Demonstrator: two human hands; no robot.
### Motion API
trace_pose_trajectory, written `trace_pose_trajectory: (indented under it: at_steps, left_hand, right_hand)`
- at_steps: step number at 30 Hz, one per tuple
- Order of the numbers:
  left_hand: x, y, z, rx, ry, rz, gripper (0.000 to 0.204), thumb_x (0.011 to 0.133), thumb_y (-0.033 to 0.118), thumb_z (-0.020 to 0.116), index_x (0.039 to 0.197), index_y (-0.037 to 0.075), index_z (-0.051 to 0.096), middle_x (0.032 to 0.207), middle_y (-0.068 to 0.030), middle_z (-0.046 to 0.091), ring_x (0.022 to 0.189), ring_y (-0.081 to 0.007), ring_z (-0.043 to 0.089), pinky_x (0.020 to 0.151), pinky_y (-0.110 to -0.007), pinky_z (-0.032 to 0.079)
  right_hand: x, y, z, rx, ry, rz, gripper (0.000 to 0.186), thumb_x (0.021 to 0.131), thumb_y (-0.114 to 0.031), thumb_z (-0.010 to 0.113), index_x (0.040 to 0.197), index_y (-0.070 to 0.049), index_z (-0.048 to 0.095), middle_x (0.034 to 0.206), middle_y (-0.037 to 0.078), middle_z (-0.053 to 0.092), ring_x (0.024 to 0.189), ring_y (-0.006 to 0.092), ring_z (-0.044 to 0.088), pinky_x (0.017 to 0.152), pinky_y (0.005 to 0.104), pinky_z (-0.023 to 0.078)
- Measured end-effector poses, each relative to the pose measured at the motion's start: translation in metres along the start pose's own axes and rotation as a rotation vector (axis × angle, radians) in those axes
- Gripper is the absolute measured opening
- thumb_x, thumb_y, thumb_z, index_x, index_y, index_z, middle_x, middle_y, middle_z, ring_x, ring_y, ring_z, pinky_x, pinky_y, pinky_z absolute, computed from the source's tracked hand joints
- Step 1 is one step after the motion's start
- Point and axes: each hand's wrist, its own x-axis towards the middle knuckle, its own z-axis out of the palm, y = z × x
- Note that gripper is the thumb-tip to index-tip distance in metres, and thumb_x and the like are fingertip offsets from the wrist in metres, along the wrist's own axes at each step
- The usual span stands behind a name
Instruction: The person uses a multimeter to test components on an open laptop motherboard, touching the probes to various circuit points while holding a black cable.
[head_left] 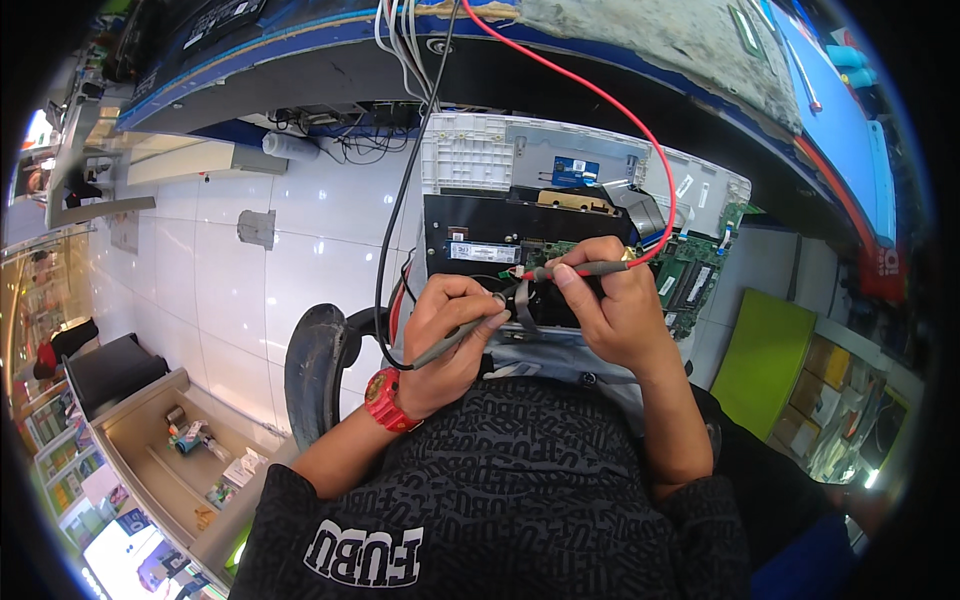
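An opened laptop (470,215) with a white housing, a green circuit board (675,290) and a silver-labelled card (482,251) lies in front of me. My left hand (445,335) grips a grey test probe (436,350) on a black lead, its front end near a grey ribbon cable (522,300). My right hand (615,310) grips a red-and-grey probe (600,267) on a red lead, pointed at a small white connector (516,271) on the laptop's lower middle. I cannot tell whether either tip touches.
A worktop edge (320,70) with hanging cables (400,45) runs above. A black chair arm (315,370) is left of me. An open drawer (180,460) stands lower left. A green panel (750,370) and boxes (830,362) are at the right. A white roll (290,147) lies beyond the laptop.
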Motion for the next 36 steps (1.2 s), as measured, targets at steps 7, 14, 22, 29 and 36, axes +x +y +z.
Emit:
trace_pose_trajectory:
  at_steps: [7,14,22,29,36]
  left_hand:
    - [0.005,-0.005,0.006,0.060,-0.029,0.079,0.026,0.087,-0.010,0.076,0.108,0.005,0.071,0.106,-0.0119,0.064,0.094,-0.0228,0.068,0.081,-0.032,0.056]
    - [-0.001,-0.018,0.011,0.072,-0.040,0.103,0.026,0.087,-0.010,0.076,0.108,0.005,0.071,0.107,-0.0122,0.063,0.094,-0.0221,0.068,0.079,-0.031,0.058]
    - [-0.006,-0.026,0.013,0.122,-0.065,0.131,0.030,0.085,-0.013,0.077,0.109,0.005,0.071,0.109,-0.0124,0.062,0.095,-0.0231,0.069,0.080,-0.031,0.059]
    - [-0.005,-0.027,0.014,0.183,-0.053,0.194,0.034,0.081,-0.014,0.077,0.108,0.006,0.071,0.107,-0.0118,0.064,0.093,-0.0247,0.069,0.077,-0.032,0.058]
    - [-0.002,-0.022,0.014,0.232,-0.082,0.235,0.038,0.078,-0.016,0.076,0.109,0.006,0.071,0.107,-0.0130,0.065,0.091,-0.0265,0.070,0.076,-0.033,0.058]
  right_hand:
    - [0.002,0.003,-0.003,-0.030,-0.011,-0.036,0.012,0.094,-0.005,0.072,0.097,0.001,0.062,0.086,0.013,0.068,0.067,0.0319,0.069,0.059,0.0401,0.051]
    - [-0.001,0.006,-0.001,0.002,0.008,-0.019,0.013,0.094,-0.004,0.072,0.099,0.000,0.061,0.086,0.014,0.068,0.067,0.0311,0.069,0.059,0.0395,0.051]
    - [-0.002,0.009,-0.002,-0.020,0.011,-0.045,0.014,0.095,-0.004,0.072,0.102,0.000,0.060,0.087,0.014,0.068,0.067,0.0307,0.069,0.059,0.0396,0.051]
    - [-0.002,0.009,-0.003,-0.013,0.005,-0.048,0.014,0.096,-0.005,0.071,0.102,-0.001,0.060,0.088,0.013,0.068,0.067,0.0300,0.069,0.059,0.0387,0.051]
    - [-0.001,0.007,-0.004,-0.022,0.000,-0.037,0.016,0.095,-0.005,0.072,0.104,-0.002,0.059,0.086,0.014,0.069,0.067,0.0299,0.069,0.059,0.0385,0.052]
